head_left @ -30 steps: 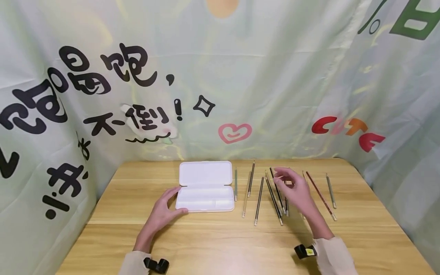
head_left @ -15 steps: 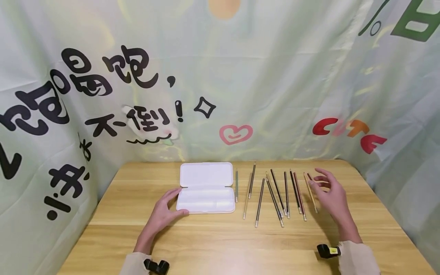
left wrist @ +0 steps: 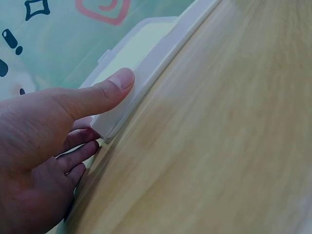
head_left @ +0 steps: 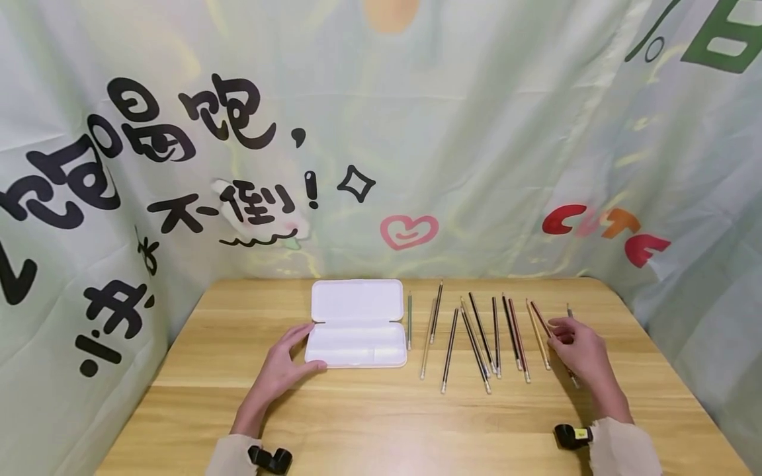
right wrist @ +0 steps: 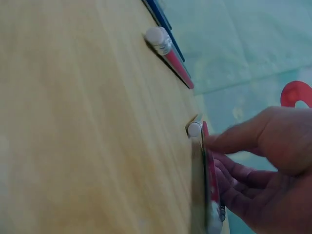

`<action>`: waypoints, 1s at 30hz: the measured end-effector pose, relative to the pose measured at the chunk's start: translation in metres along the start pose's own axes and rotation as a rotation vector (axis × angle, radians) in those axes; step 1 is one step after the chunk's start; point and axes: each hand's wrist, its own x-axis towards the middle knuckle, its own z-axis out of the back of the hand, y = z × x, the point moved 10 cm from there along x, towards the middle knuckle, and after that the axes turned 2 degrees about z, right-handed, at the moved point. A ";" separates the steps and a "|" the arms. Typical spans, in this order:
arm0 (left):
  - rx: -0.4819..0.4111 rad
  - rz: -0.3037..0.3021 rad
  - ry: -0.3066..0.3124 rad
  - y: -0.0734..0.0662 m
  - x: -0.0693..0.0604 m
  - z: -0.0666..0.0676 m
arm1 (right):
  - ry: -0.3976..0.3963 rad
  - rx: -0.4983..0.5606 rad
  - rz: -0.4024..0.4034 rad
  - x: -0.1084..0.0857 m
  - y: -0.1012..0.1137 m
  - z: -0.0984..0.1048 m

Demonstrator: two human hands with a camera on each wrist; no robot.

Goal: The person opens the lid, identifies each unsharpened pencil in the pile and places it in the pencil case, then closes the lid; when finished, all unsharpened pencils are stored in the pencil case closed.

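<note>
An opened white pencil case (head_left: 357, 301) lies left of centre on the table, its lid folded back. My left hand (head_left: 284, 367) holds the left end of its lower tray; in the left wrist view the thumb (left wrist: 109, 92) lies over the rim, fingers beside the end. At the right, my right hand (head_left: 582, 348) pinches a dark red pencil (head_left: 539, 315), its thumb and fingers against the shaft in the right wrist view, where the pencil (right wrist: 213, 178) is partly blurred. Just beyond that hand shows the tip of a grey pencil (head_left: 569, 309), mostly hidden.
Several pencils lie in a loose row between the case and my right hand, including a green pencil (head_left: 409, 322), a black pencil (head_left: 450, 350), another red pencil (head_left: 519, 340) and a natural-wood pencil (head_left: 538, 335). A printed curtain (head_left: 476, 165) hangs behind the wooden table (head_left: 369, 423).
My right hand has moved right, from over the middle pencils to the dark red pencil, and come down onto it. The left hand has stayed at the pencil case.
</note>
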 end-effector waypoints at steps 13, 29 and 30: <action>-0.002 0.015 0.004 0.000 0.001 0.001 | 0.009 -0.013 -0.080 -0.001 -0.006 0.000; -0.014 0.038 0.007 -0.001 0.001 0.001 | -0.029 0.148 0.001 0.005 0.017 0.012; -0.013 0.038 0.006 -0.001 0.001 0.001 | -0.020 0.173 0.013 0.006 0.020 0.008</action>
